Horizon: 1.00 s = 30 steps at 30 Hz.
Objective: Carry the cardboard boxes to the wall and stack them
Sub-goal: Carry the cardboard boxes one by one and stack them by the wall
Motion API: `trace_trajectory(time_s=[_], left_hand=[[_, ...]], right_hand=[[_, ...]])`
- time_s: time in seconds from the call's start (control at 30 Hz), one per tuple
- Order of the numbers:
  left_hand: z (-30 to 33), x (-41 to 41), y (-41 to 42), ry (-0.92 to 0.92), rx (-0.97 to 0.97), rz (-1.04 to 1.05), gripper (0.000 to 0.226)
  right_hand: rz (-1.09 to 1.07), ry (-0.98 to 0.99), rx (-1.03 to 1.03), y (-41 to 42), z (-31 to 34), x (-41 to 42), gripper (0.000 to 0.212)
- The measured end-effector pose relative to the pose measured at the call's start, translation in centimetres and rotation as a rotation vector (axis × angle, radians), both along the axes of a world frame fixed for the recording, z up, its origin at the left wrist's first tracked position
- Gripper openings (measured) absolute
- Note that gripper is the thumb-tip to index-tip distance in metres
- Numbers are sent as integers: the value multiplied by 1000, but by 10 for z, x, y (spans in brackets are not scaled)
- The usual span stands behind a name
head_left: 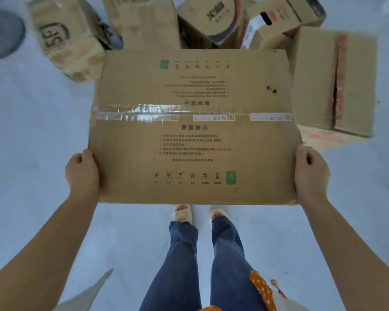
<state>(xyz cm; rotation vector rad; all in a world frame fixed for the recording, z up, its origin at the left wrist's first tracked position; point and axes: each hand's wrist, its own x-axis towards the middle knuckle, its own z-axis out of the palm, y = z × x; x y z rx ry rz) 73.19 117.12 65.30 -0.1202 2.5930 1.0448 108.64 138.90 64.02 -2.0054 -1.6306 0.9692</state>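
Hands clasp a large taped cardboard box [193, 131] by its side edges, the left hand [82, 173] curled round the near left edge and the right hand [311, 173] round the near right edge, holding it flat above the pale floor [32, 131] in front of the person's slippered feet [182, 215]. Beyond its far edge a cluster of other boxes [332, 81] sits on the floor, some tilted.
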Motion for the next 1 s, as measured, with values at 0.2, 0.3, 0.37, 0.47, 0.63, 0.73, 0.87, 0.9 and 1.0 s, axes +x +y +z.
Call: trace_trajectory(time_s=[0.2, 0.3, 0.37, 0.47, 0.63, 0.73, 0.87, 0.9, 1.0], left_hand=[[30, 55, -114, -43, -39, 258, 28], [36, 97, -169, -54, -27, 426, 30], [42, 132, -210, -81, 0, 578, 28], [48, 184, -272, -92, 62, 782, 23], [56, 277, -363, -44, 104, 1056, 24], [56, 339, -416, -31, 95, 1229, 25], [61, 414, -492, -46, 82, 1440, 18], [64, 431, -512, -39, 91, 1488, 21], [77, 482, -569, 9, 88, 1611, 21]], right_hand=[[337, 19, 19, -9, 31, -32, 46], [513, 16, 29, -23, 36, -46, 49], [648, 16, 7, -41, 42, -58, 50], [837, 28, -23, -75, 53, -83, 46], [1139, 85, -34, -164, 63, -119, 43], [1308, 69, -49, -232, 63, -133, 43], [1489, 80, -46, -340, 67, -133, 46], [1527, 91, -41, -368, 69, -130, 46], [1652, 119, -42, -452, 74, -115, 43]])
